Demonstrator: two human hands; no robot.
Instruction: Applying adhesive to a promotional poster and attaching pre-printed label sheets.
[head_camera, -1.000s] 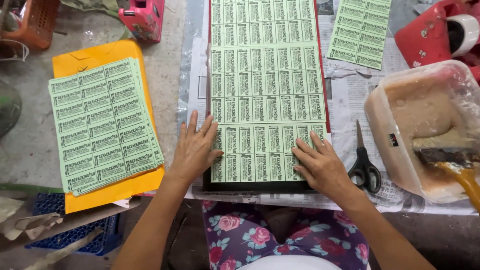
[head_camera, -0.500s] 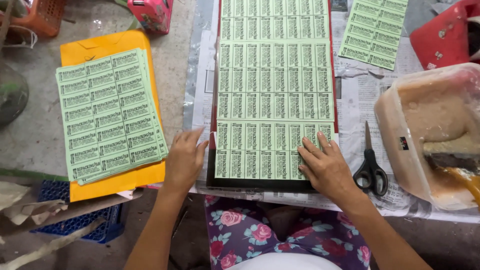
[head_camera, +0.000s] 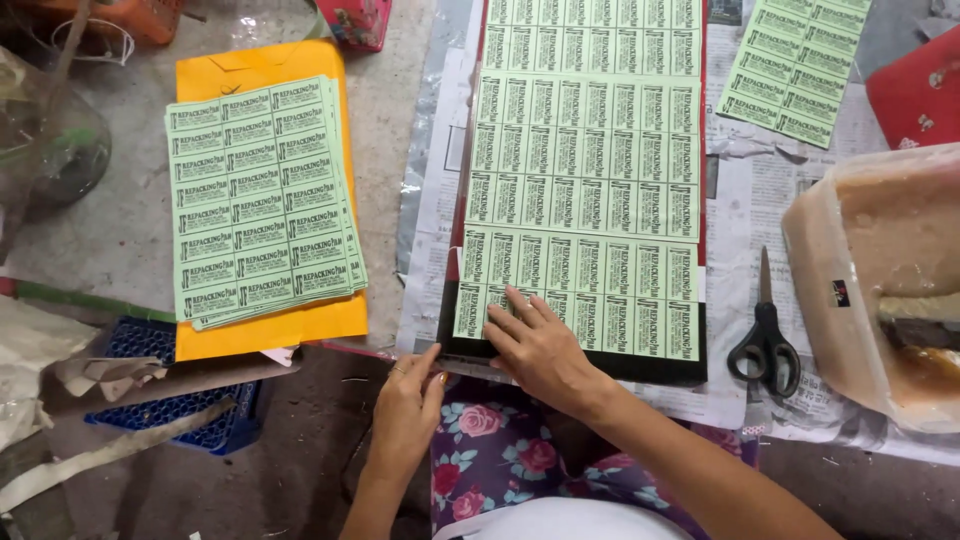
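A long green sheet of printed labels (head_camera: 585, 170) lies on a dark board (head_camera: 600, 368) in front of me. My right hand (head_camera: 540, 350) rests flat on the sheet's near left corner, fingers spread. My left hand (head_camera: 408, 410) grips the near left corner of the board, fingers curled on its edge. The board rests on newspaper (head_camera: 430, 250) over my flowered lap.
A stack of green label sheets (head_camera: 262, 200) lies on an orange envelope (head_camera: 250, 70) to the left. Black scissors (head_camera: 765, 335) and a plastic tub (head_camera: 880, 280) of brown paste sit to the right. Another label sheet (head_camera: 795, 65) lies far right. A blue crate (head_camera: 165, 400) is lower left.
My right hand slid from the sheet's near right side to its near left corner. My left hand came off the sheet and took hold of the board's corner.
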